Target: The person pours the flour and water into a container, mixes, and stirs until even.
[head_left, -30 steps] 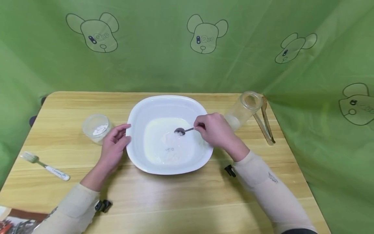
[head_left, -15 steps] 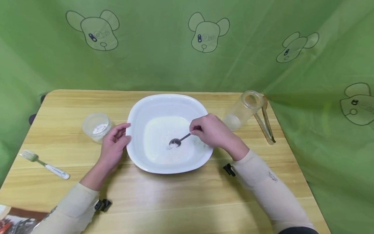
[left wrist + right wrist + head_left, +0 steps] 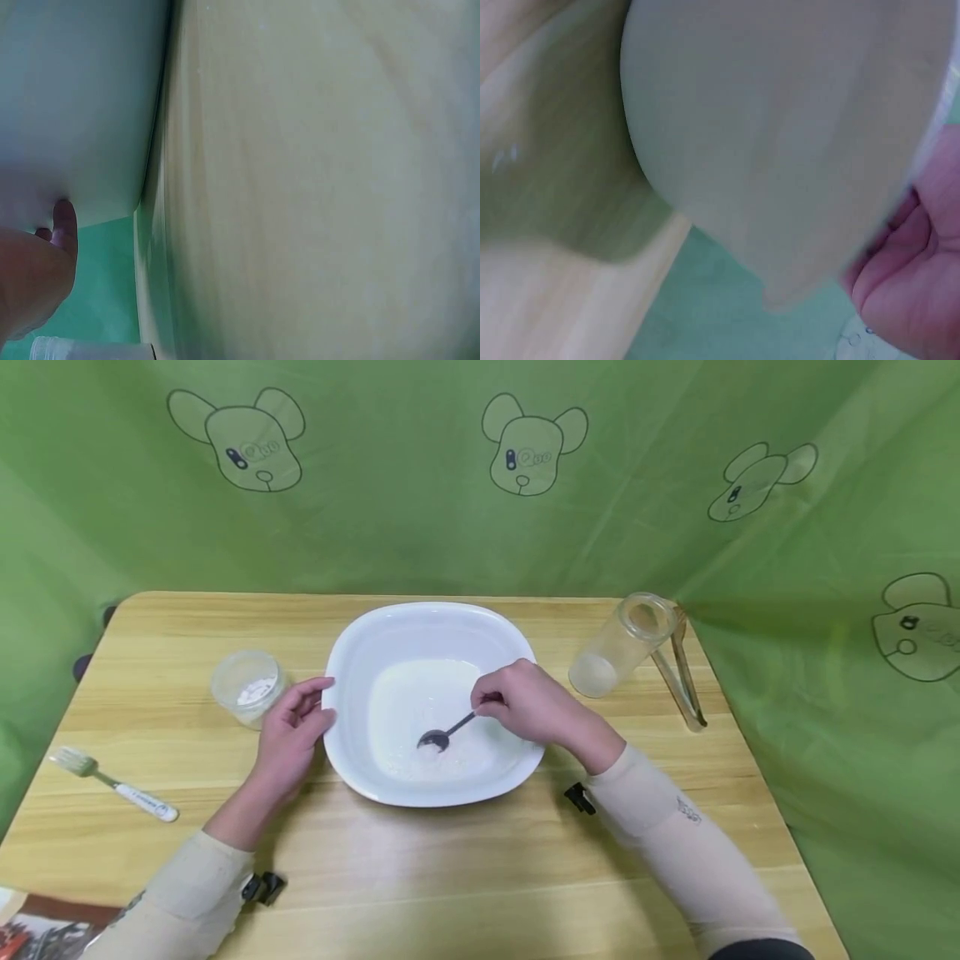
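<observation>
My right hand (image 3: 517,697) pinches the handle of a small metal spoon (image 3: 433,740), whose bowl is low over the bottom of a white basin (image 3: 431,620). A little white stuff shows at the spoon's tip. My left hand (image 3: 292,731) holds the basin's left rim with thumb and fingers. In the left wrist view, a finger (image 3: 64,221) presses on the basin's outer wall (image 3: 82,112). The right wrist view shows my curled right hand (image 3: 911,277) past the basin's side (image 3: 780,135); the spoon is hidden there.
A clear tub (image 3: 247,681) of white powder stands left of the basin. Farther left lies a white-handled fork (image 3: 146,802). A tall glass jar (image 3: 621,647) with white contents stands at right, beside metal tongs (image 3: 678,689). A green curtain (image 3: 405,527) hangs behind the table (image 3: 420,877).
My right hand has moved left and slightly toward me, bringing the spoon from the basin's middle right to lower centre. The left hand stays on the rim.
</observation>
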The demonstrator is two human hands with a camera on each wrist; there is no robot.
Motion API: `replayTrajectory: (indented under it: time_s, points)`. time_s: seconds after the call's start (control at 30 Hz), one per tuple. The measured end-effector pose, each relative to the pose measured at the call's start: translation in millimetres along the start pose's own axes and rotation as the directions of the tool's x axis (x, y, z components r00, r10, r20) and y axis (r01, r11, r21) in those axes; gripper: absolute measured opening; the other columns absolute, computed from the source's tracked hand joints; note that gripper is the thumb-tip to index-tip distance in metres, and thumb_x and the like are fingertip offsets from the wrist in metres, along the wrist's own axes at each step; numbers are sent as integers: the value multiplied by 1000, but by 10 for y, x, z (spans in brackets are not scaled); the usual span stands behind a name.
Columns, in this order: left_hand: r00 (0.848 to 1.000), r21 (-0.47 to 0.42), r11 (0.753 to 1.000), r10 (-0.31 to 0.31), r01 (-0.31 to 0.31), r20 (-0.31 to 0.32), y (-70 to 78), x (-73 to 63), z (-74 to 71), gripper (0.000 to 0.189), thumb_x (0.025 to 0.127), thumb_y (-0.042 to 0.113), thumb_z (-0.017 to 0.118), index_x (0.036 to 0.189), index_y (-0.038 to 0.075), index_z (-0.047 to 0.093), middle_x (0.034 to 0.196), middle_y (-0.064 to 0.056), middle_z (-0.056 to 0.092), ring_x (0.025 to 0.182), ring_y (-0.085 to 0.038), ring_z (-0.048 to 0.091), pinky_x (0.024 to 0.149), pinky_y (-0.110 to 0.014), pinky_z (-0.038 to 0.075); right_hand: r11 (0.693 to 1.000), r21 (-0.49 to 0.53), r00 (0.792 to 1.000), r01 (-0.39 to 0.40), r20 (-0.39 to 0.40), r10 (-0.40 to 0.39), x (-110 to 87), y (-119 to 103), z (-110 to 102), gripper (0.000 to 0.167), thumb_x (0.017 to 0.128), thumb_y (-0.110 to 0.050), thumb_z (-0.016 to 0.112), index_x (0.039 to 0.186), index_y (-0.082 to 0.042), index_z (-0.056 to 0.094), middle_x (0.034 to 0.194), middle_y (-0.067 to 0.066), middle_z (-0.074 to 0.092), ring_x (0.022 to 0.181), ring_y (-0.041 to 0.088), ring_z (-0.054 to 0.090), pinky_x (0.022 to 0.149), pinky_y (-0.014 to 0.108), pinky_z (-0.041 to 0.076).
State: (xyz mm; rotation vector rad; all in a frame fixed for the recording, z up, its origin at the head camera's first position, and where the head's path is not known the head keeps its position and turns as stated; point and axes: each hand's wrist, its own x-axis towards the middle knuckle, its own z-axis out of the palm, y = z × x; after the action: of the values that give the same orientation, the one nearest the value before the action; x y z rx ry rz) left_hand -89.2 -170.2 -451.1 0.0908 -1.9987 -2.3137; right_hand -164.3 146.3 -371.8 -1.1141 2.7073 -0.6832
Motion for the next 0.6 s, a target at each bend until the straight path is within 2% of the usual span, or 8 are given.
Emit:
replayTrajectory:
  time_s: [0.07,0.17,0.23,0.3,0.43,0.6]
  points:
    - [1000,7,1000,0,0,-2,5,-1,-1,43,91,-13,52,133,-10,51,133,-27,54,113,-20,59,94,-25,52,998,-47,999,-31,-18,30,-23,7,-55,17,91,-4,71,78,-16,71,73,-8,64,67,11,56,64,29,51]
    - [1000,10,1000,-2,2,-4,16,-4,1,43,91,-13,53,133,-10,51,132,-27,54,112,-19,59,94,-25,53,989,-108,991,-103,-92,93,-27,31,-92,15,91,-5,71,79,-15,72,74,-7,64,67,13,57,64,29,51]
    - [1000,10,1000,-3,3,-4,19,-6,5,43,91,-14,52,133,-10,52,132,-28,54,111,-20,60,93,-25,53,984,-115,984,-133,-131,117,-13,49,-79,13,91,-7,72,80,-14,73,74,-7,65,67,13,58,65,29,51]
    - [1000,6,1000,-5,5,-2,24,-9,8,43,91,-14,52,134,-10,51,132,-28,54,111,-20,60,93,-25,53,987,-96,983,-131,-145,116,9,60,-47,12,91,-8,72,81,-13,74,75,-7,66,67,13,58,65,29,52]
    - [1000,7,1000,-1,0,4,23,-8,8,43,91,-14,52,134,-10,51,133,-28,53,112,-20,59,93,-25,53,996,-33,988,-88,-131,83,45,74,21,10,90,-10,74,82,-15,74,73,-9,65,66,10,56,63,28,51]
    - [1000,3,1000,4,-4,6,18,-4,5,43,91,-14,52,134,-11,51,133,-29,53,110,-19,60,93,-25,53,997,45,996,-64,-63,67,50,89,35,8,88,-10,77,83,-15,76,73,-12,65,67,7,58,63,27,52]
